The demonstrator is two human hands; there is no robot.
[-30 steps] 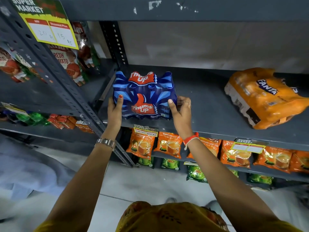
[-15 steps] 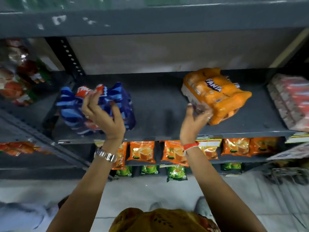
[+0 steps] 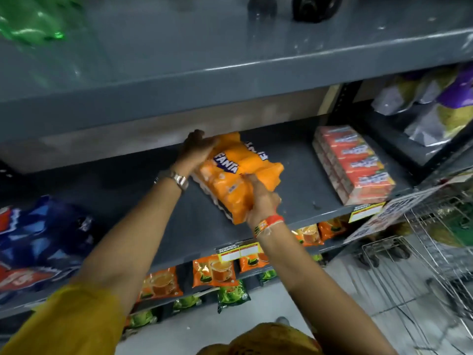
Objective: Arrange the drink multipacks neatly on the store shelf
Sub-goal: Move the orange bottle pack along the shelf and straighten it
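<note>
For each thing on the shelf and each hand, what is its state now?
Orange Fanta multipack: skewed on the grey metal shelf, gripped by both hands.
Left hand: on its far end.
Right hand: on its near end.
Blue Thums Up multipack: untouched, left.
Red carton multipack: untouched, right.

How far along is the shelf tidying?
The blue pack sits at the shelf's left end, apparently placed. In hand: the left hand and right hand grip the Fanta pack, which lies askew. Left: squaring it up, perhaps also the red pack.
</note>
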